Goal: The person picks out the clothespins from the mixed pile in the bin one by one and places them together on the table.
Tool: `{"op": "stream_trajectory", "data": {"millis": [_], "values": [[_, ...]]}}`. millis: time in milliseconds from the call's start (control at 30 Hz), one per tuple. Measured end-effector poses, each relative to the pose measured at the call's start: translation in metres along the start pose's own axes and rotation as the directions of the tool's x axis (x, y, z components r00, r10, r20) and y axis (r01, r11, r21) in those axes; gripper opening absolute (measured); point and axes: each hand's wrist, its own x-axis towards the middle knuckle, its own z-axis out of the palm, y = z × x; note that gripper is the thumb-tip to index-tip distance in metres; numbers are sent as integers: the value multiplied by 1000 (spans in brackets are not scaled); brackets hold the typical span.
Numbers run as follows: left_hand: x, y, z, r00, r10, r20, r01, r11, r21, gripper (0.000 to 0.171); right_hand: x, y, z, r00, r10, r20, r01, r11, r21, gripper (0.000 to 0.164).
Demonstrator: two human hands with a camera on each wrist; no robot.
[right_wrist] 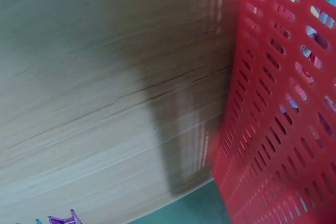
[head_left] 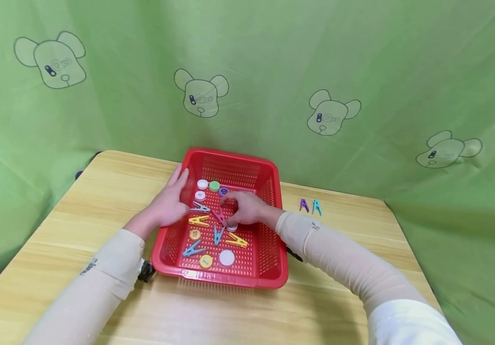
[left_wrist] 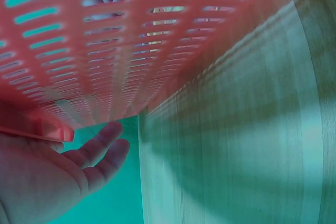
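A red plastic basket (head_left: 219,282) with slotted walls sits on the table. My left hand (head_left: 170,201) holds its left rim, thumb over the inner side; two fingers (left_wrist: 107,163) lie loosely outside the wall. My right hand (head_left: 245,208) reaches inside and pinches a pink clothespin (head_left: 219,216) between thumb and forefinger. Around it on the basket floor lie yellow clothespins (head_left: 198,220), blue clothespins (head_left: 218,235) and a pale blue-grey clothespin (head_left: 201,207). Several round caps lie there too, among them a green cap (head_left: 214,186), a white cap (head_left: 227,258) and a yellow cap (head_left: 206,261).
On the table right of the basket lie a purple clothespin (head_left: 304,205) and a light blue clothespin (head_left: 316,207). The wooden table (head_left: 342,287) ends at a green curtain (head_left: 264,57) behind and at both sides.
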Motion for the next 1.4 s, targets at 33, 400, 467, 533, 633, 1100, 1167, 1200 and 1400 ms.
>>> {"op": "stream_trajectory", "data": {"millis": [33,400,467,533,633,1100,1167,1200,1400], "values": [[0,0,0,1000,-3,0,3,1000,1,102,0,1,0,1000,2,4,-2,1000,4,56],[0,0,2,1000,-2,-4,2,1000,1,102,-1,1,1,999,12,35,-14,999,49,60],[0,0,2,1000,-3,-5,3,1000,2,102,-1,2,1,999,13,37,-15,999,46,60],[0,0,3,1000,-2,-6,2,1000,3,102,-2,2,2,999,18,36,-20,999,42,61],[0,0,3,1000,0,-3,0,1000,-6,102,-3,2,3,999,23,36,-24,999,24,62],[1,2,2,1000,10,-3,-10,1000,8,103,-2,4,6,1000,-1,22,2,999,-43,64],[1,2,2,1000,12,-5,-12,1000,18,103,-2,4,6,1000,-3,22,5,999,-52,64],[1,2,2,1000,13,-4,-13,1000,17,103,-2,4,6,1000,-1,23,3,999,-52,63],[1,0,1,1000,1,-7,-1,1000,14,105,0,2,4,1000,1,25,0,999,-48,60]]}}
